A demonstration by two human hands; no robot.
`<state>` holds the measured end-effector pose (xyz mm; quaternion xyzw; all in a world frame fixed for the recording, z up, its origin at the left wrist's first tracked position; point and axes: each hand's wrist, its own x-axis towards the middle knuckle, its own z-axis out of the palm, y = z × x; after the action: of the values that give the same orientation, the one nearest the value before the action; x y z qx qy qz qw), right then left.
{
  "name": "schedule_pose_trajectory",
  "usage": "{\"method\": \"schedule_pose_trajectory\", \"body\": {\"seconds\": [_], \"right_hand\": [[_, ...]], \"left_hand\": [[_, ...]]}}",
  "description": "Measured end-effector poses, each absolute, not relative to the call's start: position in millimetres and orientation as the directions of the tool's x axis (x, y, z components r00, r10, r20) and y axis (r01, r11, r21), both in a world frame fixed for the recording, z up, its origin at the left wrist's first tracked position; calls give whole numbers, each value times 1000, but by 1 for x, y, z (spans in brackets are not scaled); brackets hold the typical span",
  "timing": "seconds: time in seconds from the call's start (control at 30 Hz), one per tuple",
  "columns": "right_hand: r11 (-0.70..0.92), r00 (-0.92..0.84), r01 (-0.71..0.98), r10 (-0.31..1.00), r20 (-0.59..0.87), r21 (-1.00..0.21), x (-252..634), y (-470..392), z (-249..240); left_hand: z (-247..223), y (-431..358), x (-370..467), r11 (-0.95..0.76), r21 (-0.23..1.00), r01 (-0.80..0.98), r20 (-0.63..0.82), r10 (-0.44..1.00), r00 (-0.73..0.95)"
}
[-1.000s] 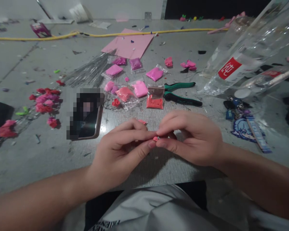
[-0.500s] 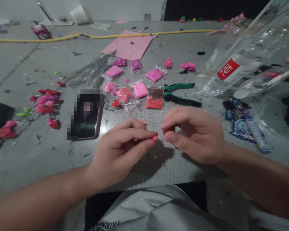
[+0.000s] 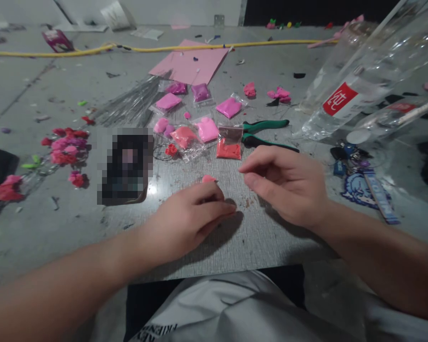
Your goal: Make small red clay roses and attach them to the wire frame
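Observation:
My left hand (image 3: 196, 216) is turned palm down low over the table, fingers curled in and thumb tucked beneath. Whatever it pinches is hidden from view. Just beyond its knuckles lies a small pink clay piece (image 3: 209, 178). To its right, my right hand (image 3: 288, 183) hovers with thumb and forefinger tips brought close together. Anything between those tips is too small to make out. Ahead of the hands are a bag of red clay (image 3: 228, 149), green-handled pliers (image 3: 266, 125), and a small red clay rose (image 3: 171, 149).
A phone (image 3: 126, 166) lies left, beside clay flowers (image 3: 69, 146) and thin wires (image 3: 130, 104). Bags of pink clay (image 3: 228, 108) lie before a pink sheet (image 3: 189, 61). Plastic bottles (image 3: 342, 99) and a keychain (image 3: 365, 190) are at right. A yellow cable (image 3: 199, 46) crosses behind.
My left hand has rolled palm down, and the tiny pink clay rosette between its fingertips no longer shows. My right hand has risen slightly, its fingertips closer together.

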<state>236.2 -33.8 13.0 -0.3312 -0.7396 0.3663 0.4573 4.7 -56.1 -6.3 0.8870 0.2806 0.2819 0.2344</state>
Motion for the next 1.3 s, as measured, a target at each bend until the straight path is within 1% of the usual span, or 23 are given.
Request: {"method": "schedule_pose_trajectory", "body": {"seconds": [0.03,0.1,0.17,0.23,0.3,0.37,0.47,0.5,0.57,0.63,0.73,0.83,1.0,1.07,1.13,1.23,1.3], "right_hand": [[493,-356,173,838,413,-853,236,-32,12],[481,-361,210,847,390,-851,237,-30,10],[488,-367,263,848,381,-832,237,-27,9],[498,-362,319,850,381,-807,237,-25,9],[500,-352,360,855,382,-788,237,-23,9],[494,-342,393,861,376,-775,236,-21,8],[479,-358,431,869,342,-765,235,-17,5],[475,-373,441,869,326,-762,235,-15,3],[470,-411,458,865,289,-755,234,-13,0],[473,-453,479,855,253,-739,232,-13,-3],[511,-516,476,821,243,-716,229,-15,-3],[539,-546,421,793,271,-729,226,-19,-3],[578,-536,372,772,340,-726,224,-19,-4],[586,-539,378,769,344,-716,224,-18,-4],[593,-546,393,766,340,-703,224,-18,-4],[595,-566,394,757,325,-701,224,-20,-2],[555,-513,399,795,324,-730,225,-20,-1]], "left_hand": [[-10,-56,4,-768,485,418,324,602,730],[-13,-56,2,-804,346,483,238,574,784],[-13,-57,1,-818,271,507,192,562,804],[-11,-55,0,-822,284,493,188,552,812],[-8,-51,-2,-812,342,473,199,555,808],[-6,-45,-5,-787,375,489,239,592,769],[-6,-34,-8,-686,319,654,315,728,609],[-7,-31,-9,-647,293,704,313,761,569],[-7,-26,-9,-608,272,746,270,792,547],[-6,-24,-7,-603,321,731,241,798,553],[-2,-27,-2,-572,441,692,269,820,506],[3,-33,3,-525,541,657,287,849,443],[3,-40,5,-470,674,570,267,874,406],[1,-41,5,-473,691,547,283,873,398],[1,-42,4,-491,679,546,297,863,407],[3,-43,5,-485,675,555,280,865,415],[5,-45,6,-461,697,550,270,879,394]]}}
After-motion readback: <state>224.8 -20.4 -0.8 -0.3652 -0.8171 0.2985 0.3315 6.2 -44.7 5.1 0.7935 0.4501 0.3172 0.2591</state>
